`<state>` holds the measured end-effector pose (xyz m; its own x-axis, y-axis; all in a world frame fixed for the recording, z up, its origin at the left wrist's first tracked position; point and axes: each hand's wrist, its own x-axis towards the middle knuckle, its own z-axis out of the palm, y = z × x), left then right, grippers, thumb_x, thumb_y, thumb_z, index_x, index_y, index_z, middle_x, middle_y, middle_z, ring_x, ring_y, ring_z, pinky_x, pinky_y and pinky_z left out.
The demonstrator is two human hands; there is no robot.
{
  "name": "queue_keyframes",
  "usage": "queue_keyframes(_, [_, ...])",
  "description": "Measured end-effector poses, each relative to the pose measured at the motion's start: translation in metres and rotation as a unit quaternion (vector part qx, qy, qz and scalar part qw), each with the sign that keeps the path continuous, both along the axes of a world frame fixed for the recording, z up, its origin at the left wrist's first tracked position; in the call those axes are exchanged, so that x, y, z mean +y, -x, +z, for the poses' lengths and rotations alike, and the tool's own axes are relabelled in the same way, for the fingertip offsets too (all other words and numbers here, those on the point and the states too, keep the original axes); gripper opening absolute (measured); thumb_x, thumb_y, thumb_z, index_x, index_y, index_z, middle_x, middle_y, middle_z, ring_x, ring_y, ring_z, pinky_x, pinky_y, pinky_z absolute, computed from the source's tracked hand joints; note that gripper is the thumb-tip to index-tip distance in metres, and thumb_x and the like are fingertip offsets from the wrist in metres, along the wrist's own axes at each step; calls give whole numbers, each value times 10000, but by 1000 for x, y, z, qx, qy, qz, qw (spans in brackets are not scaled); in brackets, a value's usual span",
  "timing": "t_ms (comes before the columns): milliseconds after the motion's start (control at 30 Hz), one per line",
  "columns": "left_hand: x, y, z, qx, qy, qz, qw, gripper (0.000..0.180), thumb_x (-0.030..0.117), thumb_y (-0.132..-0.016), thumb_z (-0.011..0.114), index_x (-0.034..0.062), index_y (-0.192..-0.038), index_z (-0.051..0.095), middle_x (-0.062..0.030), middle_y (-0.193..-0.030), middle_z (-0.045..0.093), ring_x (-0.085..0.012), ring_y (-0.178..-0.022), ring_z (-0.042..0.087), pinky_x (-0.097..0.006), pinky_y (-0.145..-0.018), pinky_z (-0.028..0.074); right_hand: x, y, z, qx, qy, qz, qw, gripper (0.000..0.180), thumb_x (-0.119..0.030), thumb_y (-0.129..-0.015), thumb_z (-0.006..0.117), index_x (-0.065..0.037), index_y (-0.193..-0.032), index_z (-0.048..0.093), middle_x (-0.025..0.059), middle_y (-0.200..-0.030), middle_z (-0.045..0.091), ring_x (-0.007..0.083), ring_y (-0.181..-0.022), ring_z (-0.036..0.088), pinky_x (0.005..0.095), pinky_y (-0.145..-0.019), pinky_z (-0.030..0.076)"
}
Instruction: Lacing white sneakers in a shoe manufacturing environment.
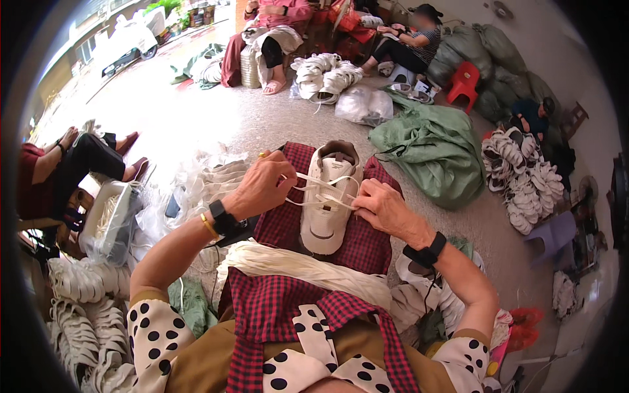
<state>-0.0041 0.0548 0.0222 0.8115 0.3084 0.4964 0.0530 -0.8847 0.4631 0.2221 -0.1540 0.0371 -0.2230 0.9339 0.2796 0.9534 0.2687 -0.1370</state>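
On my lap, over a red-and-black checked apron point(275, 226), lies a cream sneaker point(321, 219) with its toe toward me and its brown-lined opening away. Pale flat shoelaces point(327, 188) run loosely across its upper. My left hand point(262, 185) is closed, pinching lace at the shoe's left side. At the right side, the fingers of my right hand point(383, 208) are pressed together on the lace too. Across my lap, nearer my body, rests a thick bundle of cream laces point(301, 267).
Plastic-wrapped shoe parts point(216, 173) lie left, near a clear bin point(110, 219). A green sack point(432, 150) sits ahead to the right. Shoe piles point(524, 177) stand farther right, below a red stool point(463, 85). Several other people sit around the room.
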Motion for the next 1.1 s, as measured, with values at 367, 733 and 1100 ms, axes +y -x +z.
queue_keyframes(367, [8, -39, -16, -21, 73, -75, 994, 87, 39, -842, 585, 3, -873, 658, -135, -816, 626, -310, -811, 601, -395, -762, 480, 29, 11, 1, 42, -96, 63, 993, 156, -56, -775, 672, -73, -930, 678, 87, -835, 594, 280, -813, 622, 388, -692, 538])
queue_keyframes(733, [49, -24, -9, 90, 199, -13, 976, 257, 242, -802, 715, -15, -790, 718, -61, -622, 653, -131, -578, 610, -305, -561, 492, 29, 5, -13, -41, -85, -79, 992, 300, -50, -710, 572, -48, -1010, 569, 132, -775, 614, 313, -739, 658, 424, -615, 546])
queue_keyframes(1100, [32, -3, -9, -77, 30, 19, 996, 151, 141, -825, 719, 50, -941, 688, -122, -934, 597, -304, -964, 579, -409, -879, 453, 39, -1, -13, 247, 25, -105, 963, 200, -195, -906, 626, -6, -935, 684, 85, -641, 597, 194, -586, 571, 358, -568, 451])
